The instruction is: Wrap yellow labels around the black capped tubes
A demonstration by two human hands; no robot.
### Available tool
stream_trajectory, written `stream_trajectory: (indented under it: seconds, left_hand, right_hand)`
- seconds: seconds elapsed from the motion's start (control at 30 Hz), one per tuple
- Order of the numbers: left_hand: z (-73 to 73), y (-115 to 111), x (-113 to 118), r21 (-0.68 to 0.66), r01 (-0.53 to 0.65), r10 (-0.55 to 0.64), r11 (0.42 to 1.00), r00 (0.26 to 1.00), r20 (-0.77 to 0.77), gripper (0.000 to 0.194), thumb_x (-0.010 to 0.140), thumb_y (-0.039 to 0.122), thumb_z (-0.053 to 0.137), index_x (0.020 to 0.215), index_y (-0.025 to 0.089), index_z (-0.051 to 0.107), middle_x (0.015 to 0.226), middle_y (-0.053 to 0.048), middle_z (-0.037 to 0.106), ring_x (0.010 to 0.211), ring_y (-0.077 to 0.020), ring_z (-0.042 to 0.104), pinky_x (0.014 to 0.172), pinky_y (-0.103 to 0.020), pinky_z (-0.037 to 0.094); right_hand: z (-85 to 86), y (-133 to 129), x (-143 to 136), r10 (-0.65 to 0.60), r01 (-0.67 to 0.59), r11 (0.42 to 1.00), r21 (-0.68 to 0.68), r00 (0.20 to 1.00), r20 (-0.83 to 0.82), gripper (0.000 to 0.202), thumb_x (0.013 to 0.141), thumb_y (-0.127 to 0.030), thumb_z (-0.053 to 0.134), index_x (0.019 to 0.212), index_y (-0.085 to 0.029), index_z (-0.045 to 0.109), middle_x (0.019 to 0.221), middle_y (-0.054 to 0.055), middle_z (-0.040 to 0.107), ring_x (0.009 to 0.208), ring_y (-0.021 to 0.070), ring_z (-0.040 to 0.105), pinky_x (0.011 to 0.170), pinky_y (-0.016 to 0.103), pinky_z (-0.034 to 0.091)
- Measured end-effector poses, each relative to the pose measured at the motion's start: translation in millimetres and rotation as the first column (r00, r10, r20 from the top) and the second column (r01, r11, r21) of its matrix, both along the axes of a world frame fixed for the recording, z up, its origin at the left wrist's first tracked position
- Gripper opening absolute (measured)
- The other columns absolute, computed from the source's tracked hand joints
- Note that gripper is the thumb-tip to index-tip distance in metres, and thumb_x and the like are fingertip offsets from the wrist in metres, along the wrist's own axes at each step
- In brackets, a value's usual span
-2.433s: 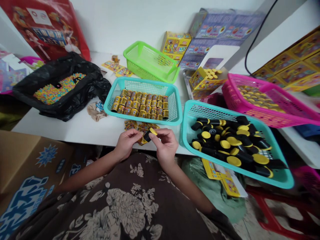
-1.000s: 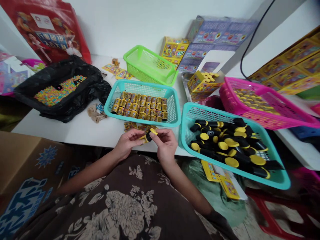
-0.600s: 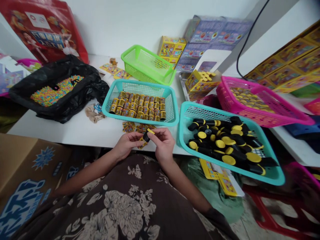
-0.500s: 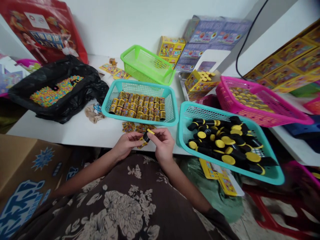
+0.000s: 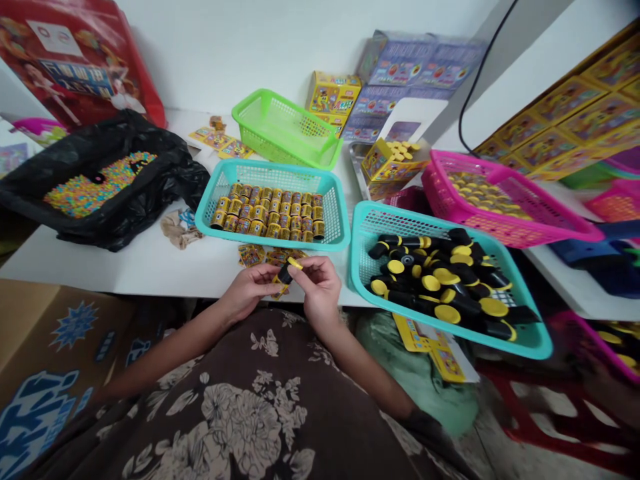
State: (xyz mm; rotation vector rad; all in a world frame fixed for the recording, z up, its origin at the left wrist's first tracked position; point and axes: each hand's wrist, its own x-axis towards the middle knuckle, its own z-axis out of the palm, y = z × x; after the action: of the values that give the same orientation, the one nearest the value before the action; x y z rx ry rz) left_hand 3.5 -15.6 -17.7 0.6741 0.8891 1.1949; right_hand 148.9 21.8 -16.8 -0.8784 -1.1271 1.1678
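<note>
Both my hands meet over the table's front edge around a small black container with a yellow cap (image 5: 285,273). My left hand (image 5: 246,291) pinches it and a yellow printed label from the left. The fingers of my right hand (image 5: 321,288) are closed on its capped end. Several printed labels (image 5: 251,254) lie just beyond my hands. Behind them, a turquoise basket (image 5: 273,241) holds rows of containers wrapped in yellow labels. To the right, another turquoise basket (image 5: 356,267) holds a loose pile of black containers with yellow caps.
A black bag-lined tub (image 5: 95,230) of colourful pellets is at the left, by a red bag (image 5: 95,60). A green basket (image 5: 285,150), purple boxes (image 5: 395,63) and a pink basket (image 5: 500,223) stand behind. A cardboard box (image 5: 60,347) sits lower left.
The view has shifted slightly, so the table's contents appear a little further left. My hands hold nearly the same pose, with the container still between them.
</note>
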Motion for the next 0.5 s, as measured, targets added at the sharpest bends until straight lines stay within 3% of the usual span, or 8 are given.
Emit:
stream_trajectory:
  seconds: [0.27, 0.5]
  left_hand:
    - [3.1, 0.0, 0.1, -0.031, 0.008, -0.007, 0.999, 0.999, 0.032, 0.033, 0.057, 0.018, 0.086, 0.089, 0.016, 0.075, 0.082, -0.004, 0.073, 0.071, -0.0153, 0.065, 0.072, -0.03, 0.05]
    - [4.1, 0.0, 0.2, -0.03, 0.055, -0.054, 0.998, 0.998, 0.043, 0.031, 0.06, 0.022, 0.086, 0.086, 0.014, 0.073, 0.078, -0.005, 0.072, 0.068, -0.0177, 0.068, 0.071, -0.031, 0.05]
  right_hand:
    - [1.7, -2.2, 3.8, -0.006, 0.003, 0.999, 0.043, 0.998, 0.065, 0.024, 0.069, -0.03, 0.082, 0.079, -0.023, 0.061, 0.073, -0.004, 0.062, 0.064, 0.0119, 0.055, 0.061, 0.027, 0.048]
    - [2.8, -4.4, -0.3, 0.046, -0.046, 0.997, -0.057, 0.999, 0.002, 0.025, 0.068, -0.032, 0.081, 0.076, -0.023, 0.059, 0.067, -0.005, 0.061, 0.056, 0.0114, 0.055, 0.051, 0.025, 0.048]
